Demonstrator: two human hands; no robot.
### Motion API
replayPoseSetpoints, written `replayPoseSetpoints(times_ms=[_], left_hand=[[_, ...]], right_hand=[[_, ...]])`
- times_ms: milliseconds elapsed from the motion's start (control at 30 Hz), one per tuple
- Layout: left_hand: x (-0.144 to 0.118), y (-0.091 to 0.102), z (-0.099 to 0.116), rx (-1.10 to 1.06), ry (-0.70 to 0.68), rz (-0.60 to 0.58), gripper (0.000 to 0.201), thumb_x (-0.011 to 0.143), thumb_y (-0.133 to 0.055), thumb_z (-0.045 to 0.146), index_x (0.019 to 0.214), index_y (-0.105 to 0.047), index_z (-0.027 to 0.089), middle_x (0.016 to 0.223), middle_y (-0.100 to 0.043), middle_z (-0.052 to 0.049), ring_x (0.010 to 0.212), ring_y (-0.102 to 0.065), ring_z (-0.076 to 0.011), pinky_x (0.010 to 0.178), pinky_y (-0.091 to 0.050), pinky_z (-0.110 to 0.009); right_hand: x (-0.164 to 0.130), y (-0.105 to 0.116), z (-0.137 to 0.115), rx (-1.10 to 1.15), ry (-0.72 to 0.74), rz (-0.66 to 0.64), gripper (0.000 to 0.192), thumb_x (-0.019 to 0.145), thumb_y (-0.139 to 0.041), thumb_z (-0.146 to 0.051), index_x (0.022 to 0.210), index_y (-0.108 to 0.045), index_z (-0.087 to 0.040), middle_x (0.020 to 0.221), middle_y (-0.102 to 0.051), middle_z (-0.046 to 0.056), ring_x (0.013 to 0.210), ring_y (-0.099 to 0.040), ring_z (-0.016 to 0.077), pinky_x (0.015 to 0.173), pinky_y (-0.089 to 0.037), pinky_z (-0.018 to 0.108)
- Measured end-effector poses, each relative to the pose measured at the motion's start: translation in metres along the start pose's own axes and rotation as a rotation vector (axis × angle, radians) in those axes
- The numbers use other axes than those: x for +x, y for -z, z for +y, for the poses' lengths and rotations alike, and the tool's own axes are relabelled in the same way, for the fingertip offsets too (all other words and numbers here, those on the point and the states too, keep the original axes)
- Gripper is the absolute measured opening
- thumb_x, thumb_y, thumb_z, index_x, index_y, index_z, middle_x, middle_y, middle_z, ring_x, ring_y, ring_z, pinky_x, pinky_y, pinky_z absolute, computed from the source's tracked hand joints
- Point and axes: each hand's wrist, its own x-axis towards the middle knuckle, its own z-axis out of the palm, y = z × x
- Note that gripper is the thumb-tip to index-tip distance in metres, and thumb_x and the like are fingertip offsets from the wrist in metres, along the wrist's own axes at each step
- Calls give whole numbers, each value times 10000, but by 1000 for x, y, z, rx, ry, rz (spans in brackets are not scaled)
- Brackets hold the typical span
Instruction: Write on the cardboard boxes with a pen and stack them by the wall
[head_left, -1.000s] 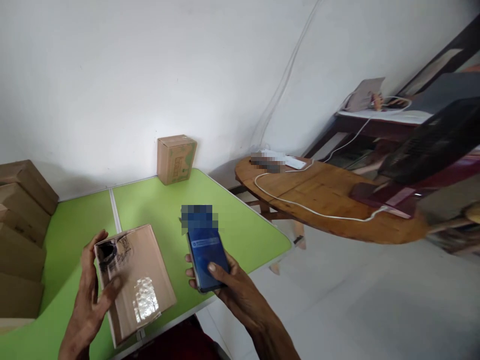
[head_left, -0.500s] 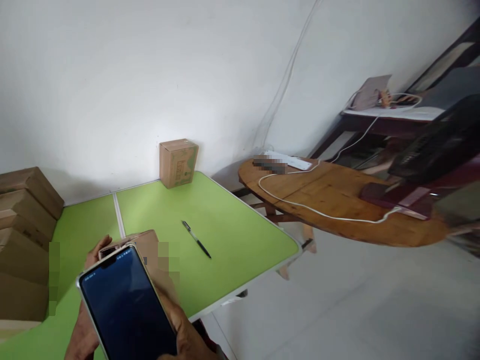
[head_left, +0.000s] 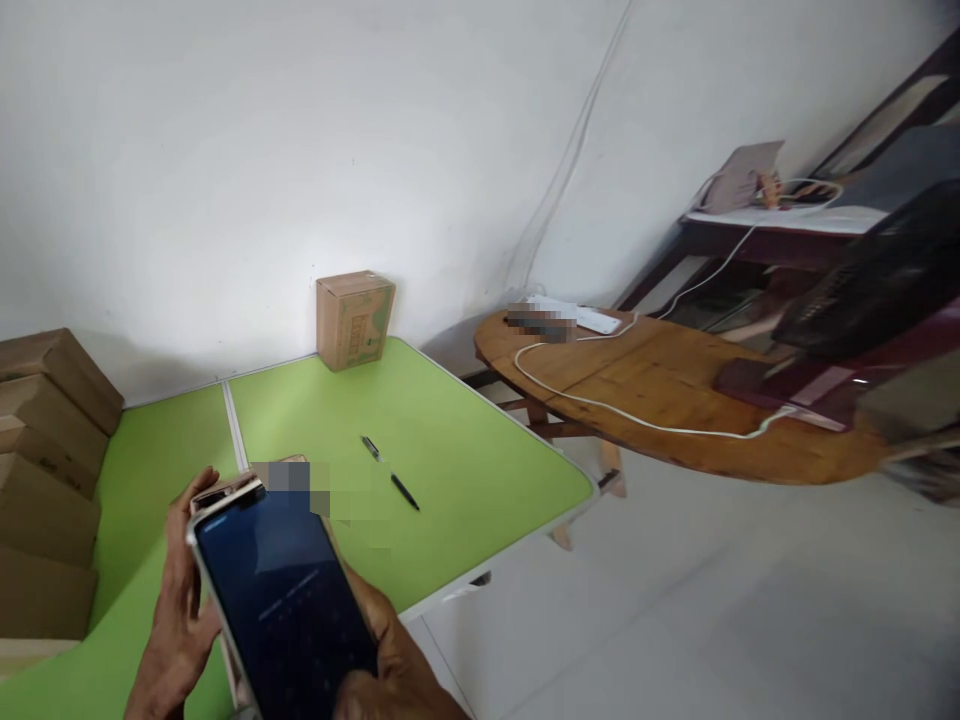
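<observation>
My right hand [head_left: 401, 645] is closed around the lower right of a smartphone [head_left: 281, 590], with its thumb over the bottom of the dark screen. Faint light marks show on that screen. Behind the phone, my left hand [head_left: 174, 625] curls its fingers round the left side of a brown box-like thing [head_left: 225, 490]. Most of this thing is hidden by the phone, and part of the area is blurred out. Past both hands, a black pen [head_left: 405, 490] lies on the green table [head_left: 465, 470].
Several cardboard boxes [head_left: 49, 500] are stacked at the left. One printed carton [head_left: 352, 325] stands at the table's back edge by the wall. To the right is an oval wooden table [head_left: 637, 400] with a white cable [head_left: 600, 405] and a dark fan-like object [head_left: 862, 290].
The phone has shifted slightly right, and faint marks have appeared on its screen. More of my left hand now shows beside it. The view has moved a little.
</observation>
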Motion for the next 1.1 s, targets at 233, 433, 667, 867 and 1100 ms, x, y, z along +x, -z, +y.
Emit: replayPoseSetpoints(times_ms=[233, 433, 667, 867, 1100], left_hand=[[-9, -4, 37, 16, 137, 43, 887, 916, -739, 789, 1660, -533, 353, 1736, -557, -93, 1631, -494, -444, 1291, -491, -597], [-8, -7, 44, 13, 152, 40, 902, 902, -733, 824, 1647, -536, 355, 1739, -546, -95, 1658, -445, -457, 1303, -461, -618], [-1, -8, 45, 19, 153, 34, 894, 902, -738, 815, 1642, -540, 354, 1719, -572, -82, 1626, -487, -451, 1344, -401, -631], [0, -7, 43, 25, 146, 17, 847, 937, -716, 751, 1658, -527, 350, 1730, -562, -90, 1631, -483, -459, 1328, -438, -625], [-2, -3, 36, 25, 138, -13, 853, 966, -689, 737, 1693, -473, 348, 1767, -518, -101, 1634, -486, -448, 1316, -453, -618]], right_hand=[[13, 64, -41, -180, 408, 555, 762, 823, -887, -853, 1166, -758, -185, 864, -848, 88, 652, -820, 247, 600, -643, 321], [38, 148, -40, -550, 240, 798, 842, 640, -883, -930, 998, -748, -180, 817, -793, 77, 657, -783, 279, 625, -645, 397], [59, 183, -30, -839, 90, 851, 509, 789, -786, -696, 849, -723, -195, 796, -764, 64, 754, -746, 268, 689, -574, 354], [58, 175, -36, -1259, -25, 1015, 338, 995, -699, -405, 1199, -756, -141, 1209, -817, 199, 1113, -773, 351, 909, -552, 397], [60, 142, -24, -1588, -176, 1081, 398, 1081, -643, -339, 1402, -717, -116, 1487, -666, 288, 1455, -596, 434, 1030, -573, 481]])
